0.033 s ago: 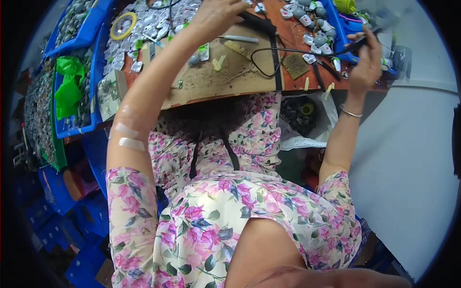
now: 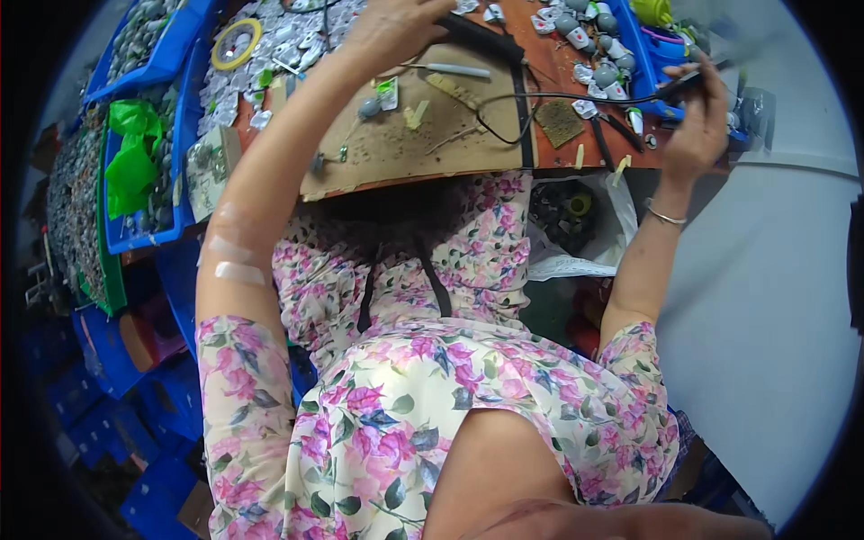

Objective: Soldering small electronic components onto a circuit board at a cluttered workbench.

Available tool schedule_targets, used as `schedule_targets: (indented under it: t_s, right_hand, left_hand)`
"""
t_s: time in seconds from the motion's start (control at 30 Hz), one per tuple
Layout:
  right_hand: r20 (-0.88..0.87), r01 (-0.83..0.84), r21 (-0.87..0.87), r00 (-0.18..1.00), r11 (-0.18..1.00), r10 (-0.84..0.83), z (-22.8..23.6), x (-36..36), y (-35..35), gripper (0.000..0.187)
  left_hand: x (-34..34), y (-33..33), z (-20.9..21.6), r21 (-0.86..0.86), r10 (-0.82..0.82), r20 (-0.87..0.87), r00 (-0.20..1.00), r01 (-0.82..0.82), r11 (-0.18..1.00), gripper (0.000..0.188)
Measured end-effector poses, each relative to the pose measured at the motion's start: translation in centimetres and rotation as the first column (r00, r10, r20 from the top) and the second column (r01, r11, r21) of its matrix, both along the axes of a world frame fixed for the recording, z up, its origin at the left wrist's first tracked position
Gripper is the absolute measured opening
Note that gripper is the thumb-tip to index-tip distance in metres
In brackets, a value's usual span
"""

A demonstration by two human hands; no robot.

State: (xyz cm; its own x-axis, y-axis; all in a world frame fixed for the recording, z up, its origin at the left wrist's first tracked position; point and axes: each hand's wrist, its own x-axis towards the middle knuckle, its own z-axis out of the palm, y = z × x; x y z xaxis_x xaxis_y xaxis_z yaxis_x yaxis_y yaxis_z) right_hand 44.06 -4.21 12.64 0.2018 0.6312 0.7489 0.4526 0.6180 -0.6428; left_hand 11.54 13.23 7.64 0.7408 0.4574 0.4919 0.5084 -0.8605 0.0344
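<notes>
My left hand (image 2: 391, 34) reaches to the top edge of the picture, its fingertips drawn together beside a black bar-shaped object (image 2: 481, 38). What those fingers hold, if anything, is hidden. At the right, my right hand (image 2: 700, 126) is closed round a black pen-like tool (image 2: 681, 83), with a black cord (image 2: 576, 94) trailing back over the bench. A brown board (image 2: 405, 153) lies before me. On it are a white stick (image 2: 459, 70), a small grey ball (image 2: 369, 108) and a small green-and-white piece (image 2: 387, 94).
Many silvery-white pieces and a yellow tape roll (image 2: 237, 45) cover the bench's left. Blue bins (image 2: 171, 236) stand further left, one with a green bag (image 2: 132, 171). Right of the board lie a sponge (image 2: 560, 123) and black-handled pliers (image 2: 623, 132). A white bag (image 2: 576, 267) hangs below.
My left hand and forearm have shifted left, uncovering more of the board. My right hand has moved slightly right, still round the black tool.
</notes>
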Motion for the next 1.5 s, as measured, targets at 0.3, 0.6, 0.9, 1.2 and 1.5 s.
schedule_targets:
  t_s: [0.3, 0.6, 0.9, 1.2, 1.5]
  right_hand:
    - [0.090, 0.205, 0.395, 0.961, 0.895, -0.260, 0.7, 2.4, 0.0, 0.028]
    - [0.274, -0.252, -0.367, 0.891, 0.895, 0.363, -1.0, -10.8, -5.2, 0.043]
    - [0.381, -0.388, -0.349, 0.773, 0.853, 0.507, -8.0, -16.1, -6.2, 0.041]
    - [0.435, -0.389, -0.338, 0.743, 0.857, 0.508, -9.7, -18.1, -6.1, 0.044]
    - [0.460, -0.410, -0.359, 0.704, 0.839, 0.541, -9.6, -17.9, -5.8, 0.046]
  left_hand:
    - [-13.8, -9.5, -2.0, -0.059, 0.170, 0.081, 0.982, -0.166, 0.984, 0.021]
    - [-13.8, -15.2, -5.1, -0.236, 0.297, 0.162, 0.941, -0.255, 0.938, 0.019]
    - [-13.3, -15.5, -5.9, -0.236, 0.337, 0.191, 0.922, -0.290, 0.927, 0.015]
    - [-13.1, -16.3, -6.8, -0.248, 0.401, 0.238, 0.884, -0.344, 0.905, 0.015]
    - [-12.7, -16.4, -6.6, -0.273, 0.420, 0.267, 0.867, -0.350, 0.896, 0.014]
